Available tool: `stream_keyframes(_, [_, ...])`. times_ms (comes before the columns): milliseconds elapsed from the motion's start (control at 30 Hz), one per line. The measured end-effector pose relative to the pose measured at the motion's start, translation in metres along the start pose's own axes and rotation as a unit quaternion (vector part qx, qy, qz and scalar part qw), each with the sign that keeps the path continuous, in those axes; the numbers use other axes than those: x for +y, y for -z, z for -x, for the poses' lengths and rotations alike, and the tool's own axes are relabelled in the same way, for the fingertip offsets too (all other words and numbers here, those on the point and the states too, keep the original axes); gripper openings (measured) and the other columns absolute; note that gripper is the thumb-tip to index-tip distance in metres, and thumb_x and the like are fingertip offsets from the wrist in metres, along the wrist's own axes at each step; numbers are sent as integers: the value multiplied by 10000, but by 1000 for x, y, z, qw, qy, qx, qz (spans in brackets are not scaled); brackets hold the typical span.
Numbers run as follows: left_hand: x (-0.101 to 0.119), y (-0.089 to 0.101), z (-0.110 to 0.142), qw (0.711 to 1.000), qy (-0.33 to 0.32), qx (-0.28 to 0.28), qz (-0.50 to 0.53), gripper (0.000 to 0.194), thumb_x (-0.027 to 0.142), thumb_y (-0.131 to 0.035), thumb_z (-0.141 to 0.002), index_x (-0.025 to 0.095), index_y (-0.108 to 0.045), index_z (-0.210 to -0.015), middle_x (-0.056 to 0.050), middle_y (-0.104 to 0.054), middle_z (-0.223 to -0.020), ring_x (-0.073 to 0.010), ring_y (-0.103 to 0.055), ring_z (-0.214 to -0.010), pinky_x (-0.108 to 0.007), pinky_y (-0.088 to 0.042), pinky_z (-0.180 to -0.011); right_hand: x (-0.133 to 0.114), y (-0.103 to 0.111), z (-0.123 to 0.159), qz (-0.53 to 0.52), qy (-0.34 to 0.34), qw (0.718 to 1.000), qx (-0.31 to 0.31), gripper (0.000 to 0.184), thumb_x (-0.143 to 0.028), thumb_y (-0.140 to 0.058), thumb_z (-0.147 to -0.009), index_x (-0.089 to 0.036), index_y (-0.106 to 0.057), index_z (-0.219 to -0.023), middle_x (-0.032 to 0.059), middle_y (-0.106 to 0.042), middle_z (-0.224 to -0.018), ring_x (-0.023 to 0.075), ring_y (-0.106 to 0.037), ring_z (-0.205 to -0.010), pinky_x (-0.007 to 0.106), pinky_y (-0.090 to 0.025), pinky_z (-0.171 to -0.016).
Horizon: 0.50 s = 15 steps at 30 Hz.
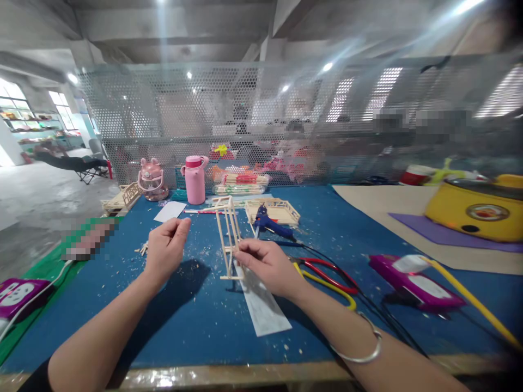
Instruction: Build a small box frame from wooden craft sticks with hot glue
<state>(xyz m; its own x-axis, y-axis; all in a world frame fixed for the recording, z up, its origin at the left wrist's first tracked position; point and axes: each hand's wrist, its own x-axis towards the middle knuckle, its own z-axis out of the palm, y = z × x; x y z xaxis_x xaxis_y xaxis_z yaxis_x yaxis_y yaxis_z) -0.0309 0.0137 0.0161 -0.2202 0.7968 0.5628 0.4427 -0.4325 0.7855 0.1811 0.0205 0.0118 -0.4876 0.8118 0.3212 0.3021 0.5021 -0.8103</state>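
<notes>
My right hand (267, 267) is closed in a pinch on a small open frame of thin wooden sticks (224, 231), gripping its lower right side. The frame stands up, leaning slightly, above the blue tabletop. Left of it, apart from the frame, my left hand (166, 245) is raised with fingers curled and thumb pressed against them; what they hold, if anything, is hidden. A white paper strip (265, 310) lies below the frame. Just beyond my right hand rests a blue glue gun (272, 224), in front of a low tray-like piece of wooden sticks (281, 209).
Red-and-yellow-handled pliers or cutters (330, 275) lie right of my hand, beside black cable. Farther right are a purple power strip (420, 286) and a yellow electric pot (476, 209). A pink flask (195, 182) and a clear pink bottle (152, 182) stand at the back left.
</notes>
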Motion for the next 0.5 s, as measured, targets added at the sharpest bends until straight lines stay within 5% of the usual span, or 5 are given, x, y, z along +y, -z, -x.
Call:
stream_keyframes(100, [-3,6,7,998,-58,11,-25,359,344,-493,-839,181,-504,-519,28,-478,-474,-97,-433,-460,-216,-348,-467,-1,0,1,56,37,998,8,243,-327,-488,-841,-176,-537,-657,-19,-475,-594,113,-421,-573,240,-336,-563])
stream_keyframes(267, [-3,14,1,985,-163,53,-31,263,338,-441,-887,190,-658,-882,-40,-642,-831,-147,-567,-737,-257,-445,-678,1,3,0,163,128,978,18,219,-278,-454,-873,-180,-600,-742,35,-609,-694,144,-527,-642,260,-384,-619])
stream_keyframes(367, [-6,19,-6,988,-145,7,-45,287,352,-441,-886,186,-675,-885,-34,-652,-806,-146,-580,-756,-248,-447,-693,4,3,-2,263,176,948,25,249,-274,-423,-897,-172,-642,-836,81,-659,-782,174,-564,-722,290,-395,-673])
stream_keyframes(500, [-17,23,-15,996,-39,-2,-83,305,366,-460,-859,165,-686,-821,-9,-632,-650,-129,-563,-620,-220,-416,-579,8,-4,-5,336,200,920,-1,297,-284,-405,-911,-188,-681,-858,89,-656,-784,183,-554,-731,299,-388,-658])
